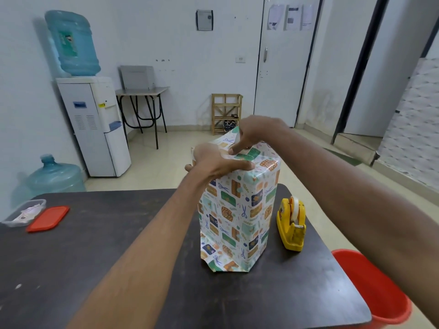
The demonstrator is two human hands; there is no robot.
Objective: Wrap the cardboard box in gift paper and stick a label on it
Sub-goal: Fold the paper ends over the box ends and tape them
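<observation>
Cardboard box (237,210), already sheathed in patterned gift paper, stands on end near the right side of the dark table (95,257), long axis vertical, open folds at top; yellow tape dispenser (292,224) just beside it to the right. Left hand (213,162) lies flat on the top end, fingers straight, pressing the paper down. Right hand (254,131) curls round the upright paper flap (234,135) at the far top edge, one fingertip pressing on the fold.
</observation>
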